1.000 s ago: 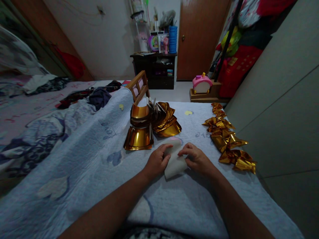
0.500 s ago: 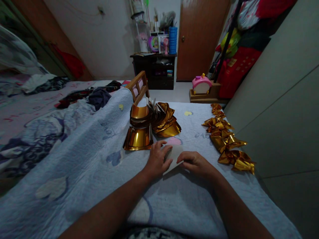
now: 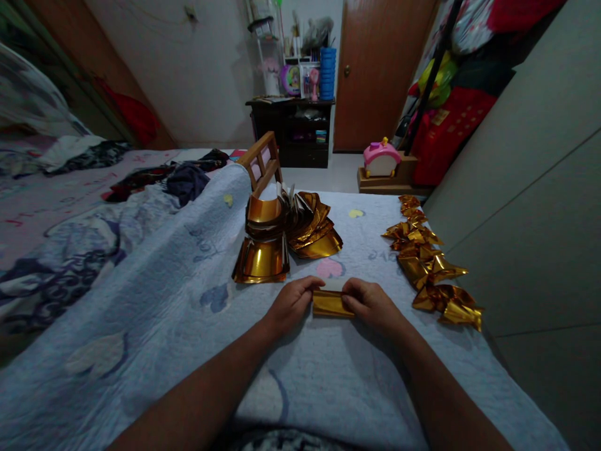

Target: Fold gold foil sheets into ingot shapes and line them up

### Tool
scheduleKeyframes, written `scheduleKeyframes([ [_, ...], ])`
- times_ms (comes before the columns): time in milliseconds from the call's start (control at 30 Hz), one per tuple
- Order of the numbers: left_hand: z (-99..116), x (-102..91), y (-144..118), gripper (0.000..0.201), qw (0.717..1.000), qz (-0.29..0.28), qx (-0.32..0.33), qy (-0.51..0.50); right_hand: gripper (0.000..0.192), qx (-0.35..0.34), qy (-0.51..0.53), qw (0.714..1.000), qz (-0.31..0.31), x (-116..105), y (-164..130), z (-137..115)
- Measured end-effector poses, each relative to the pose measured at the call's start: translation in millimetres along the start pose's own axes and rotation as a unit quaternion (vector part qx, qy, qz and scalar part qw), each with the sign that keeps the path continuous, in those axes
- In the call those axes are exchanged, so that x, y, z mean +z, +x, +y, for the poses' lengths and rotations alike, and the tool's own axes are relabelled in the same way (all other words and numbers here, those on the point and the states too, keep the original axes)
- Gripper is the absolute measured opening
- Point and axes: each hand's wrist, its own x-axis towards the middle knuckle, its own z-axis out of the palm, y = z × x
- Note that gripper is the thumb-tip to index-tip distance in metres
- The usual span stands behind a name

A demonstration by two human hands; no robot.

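Between my two hands is a sheet of gold foil paper [image 3: 332, 304], its near part turned up so that gold faces me and a pale strip shows along the far side. My left hand [image 3: 297, 303] pinches its left end between thumb and fingers. At the right end, my right hand [image 3: 370, 302] grips it with the thumb on the gold side. Just beyond my hands lie stacks of gold foil sheets [image 3: 263, 260], curved and fanned out. Over to the right runs a row of folded gold foil pieces [image 3: 425, 260].
A pale blue quilted cover [image 3: 188, 326] with heart prints lies under everything. A wooden bed-end rail [image 3: 260, 160] stands behind the stacks. Rumpled clothes [image 3: 188, 181] lie at the left, and a pale cabinet [image 3: 535, 207] borders the right side.
The sheet showed its pale side before; now its near part is folded over with gold showing. Both hands have shifted to grip its opposite ends.
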Motion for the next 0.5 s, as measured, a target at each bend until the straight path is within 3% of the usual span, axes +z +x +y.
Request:
scheduleKeyframes([
  [100, 4.6, -2.1, -1.4, 0.032, 0.999, 0.019, -0.015, -0.026, 0.008, 0.003, -0.023, 1.0, 0.011, 2.7, 0.7, 0.6],
  [300, 5.3, 7.8, 3.3, 0.022, 0.988, 0.033, 0.022, 0.152, 0.01, 0.014, -0.059, 0.998, 0.036, 9.1, 1.9, 0.4],
  [500, -1.7, 14.7, 8.8, 0.026, 0.977, 0.042, 0.021, 0.209, 0.019, -0.004, -0.168, 0.982, 0.086, 16.6, 4.6, 6.5],
])
